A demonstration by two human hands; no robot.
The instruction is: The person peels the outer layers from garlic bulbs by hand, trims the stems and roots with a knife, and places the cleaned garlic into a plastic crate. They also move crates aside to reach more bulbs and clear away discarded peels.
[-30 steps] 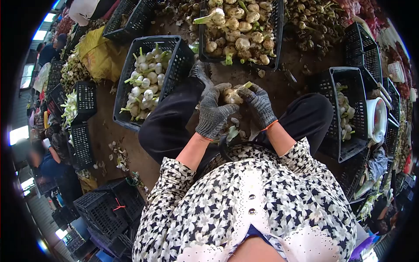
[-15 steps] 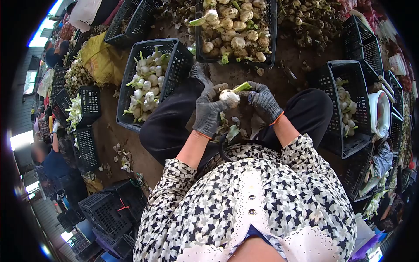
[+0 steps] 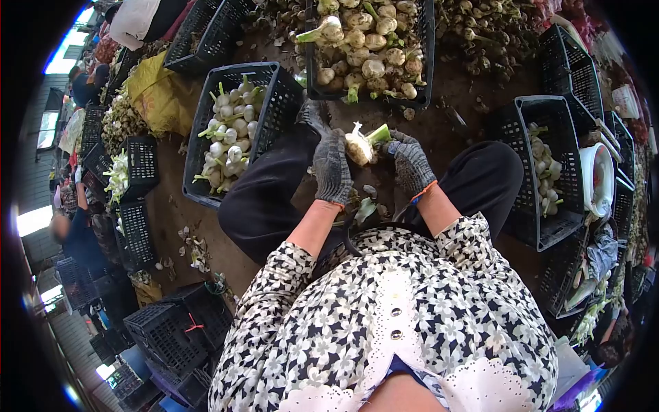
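A garlic bulb (image 3: 360, 148) with peeling outer skin and a green cut stem hangs between my two gloved hands. My right hand (image 3: 408, 159), in a grey knit glove, has its fingers closed at the stem end. Against the bulb's left side rests my left hand (image 3: 332, 165), also gloved, with its fingers pressed together. Beyond them a black crate (image 3: 431, 69) holds unpeeled, brownish bulbs. To the left stands a crate (image 3: 278, 103) of cleaner white bulbs with short stems.
At the right a black crate (image 3: 575, 185) holds some bulbs, beside a white bucket (image 3: 597, 180). A yellow sack (image 3: 159, 95) and stacked crates (image 3: 165, 333) are on the left. Garlic heaps (image 3: 494, 34) lie at the top. A co-worker (image 3: 86, 237) is at far left.
The bulb has tilted, and loose skin now sticks up from its top. My left hand has turned more upright, its fingers drawn together. The co-worker's arm has moved.
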